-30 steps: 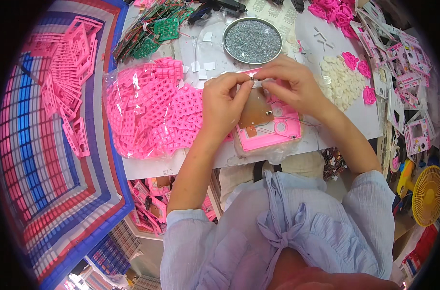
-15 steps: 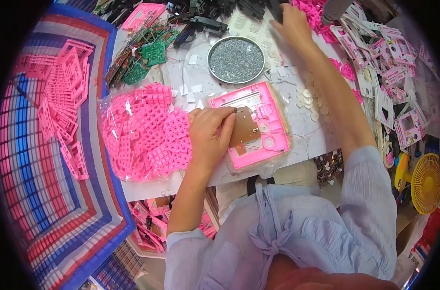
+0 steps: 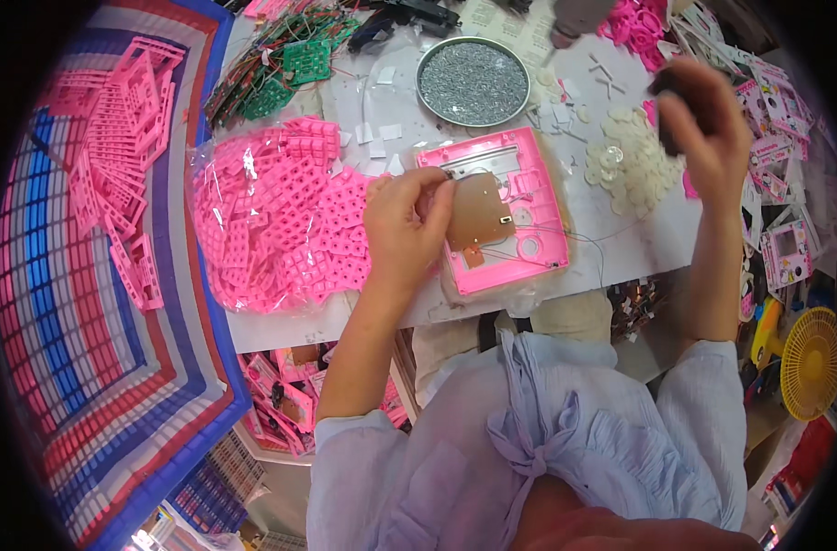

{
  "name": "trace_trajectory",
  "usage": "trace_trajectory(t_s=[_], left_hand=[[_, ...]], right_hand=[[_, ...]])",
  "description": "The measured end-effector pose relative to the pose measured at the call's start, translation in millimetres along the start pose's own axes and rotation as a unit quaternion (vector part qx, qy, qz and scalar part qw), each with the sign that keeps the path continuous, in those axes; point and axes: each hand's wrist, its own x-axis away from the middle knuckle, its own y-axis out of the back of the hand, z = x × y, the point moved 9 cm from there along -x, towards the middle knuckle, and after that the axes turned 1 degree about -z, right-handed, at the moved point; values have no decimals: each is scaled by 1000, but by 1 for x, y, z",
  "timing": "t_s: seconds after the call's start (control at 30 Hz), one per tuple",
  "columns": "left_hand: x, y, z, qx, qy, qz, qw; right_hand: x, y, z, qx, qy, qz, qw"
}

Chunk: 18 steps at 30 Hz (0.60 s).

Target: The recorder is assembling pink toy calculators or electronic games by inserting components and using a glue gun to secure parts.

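Observation:
My left hand (image 3: 407,220) has its thumb and fingers closed on the left edge of a brown circuit board (image 3: 478,211). That board lies over the left part of a pink plastic casing (image 3: 552,243), with thin wires trailing off the casing's right side. Out to the right, my right hand (image 3: 712,124) is raised near the pale discs, its fingers curled round a dark object (image 3: 673,115). Motion blur hides what kind of object that is. Just beyond the casing stands a round tin (image 3: 474,83) full of small grey metal pieces, probably screws.
A clear bag of pink keypad parts (image 3: 271,220) lies left of my left hand. Green circuit boards (image 3: 306,61) with wires sit behind it. Pale discs (image 3: 634,165) are heaped to the right. A yellow fan (image 3: 811,363) stands at far right; a striped woven sheet (image 3: 193,303) borders the left.
My right hand has swung from the far edge of the table to the right and nearer, carrying the dark object. My left hand stays on the circuit board. The whole view has shifted slightly.

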Motion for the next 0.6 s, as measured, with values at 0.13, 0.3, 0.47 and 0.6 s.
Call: trace_trajectory(t_s=[0.13, 0.3, 0.47, 0.6], left_hand=[[-2, 3, -2, -8, -4, -14, 1000], [-9, -14, 14, 77, 84, 26, 993], [-9, -6, 11, 26, 46, 93, 994], [-18, -12, -12, -16, -86, 131, 988]], right_hand=[[50, -119, 60, 104, 155, 355, 916], [88, -192, 63, 144, 238, 362, 890], [61, -149, 65, 81, 182, 292, 935], [68, -146, 45, 55, 146, 294, 943]])
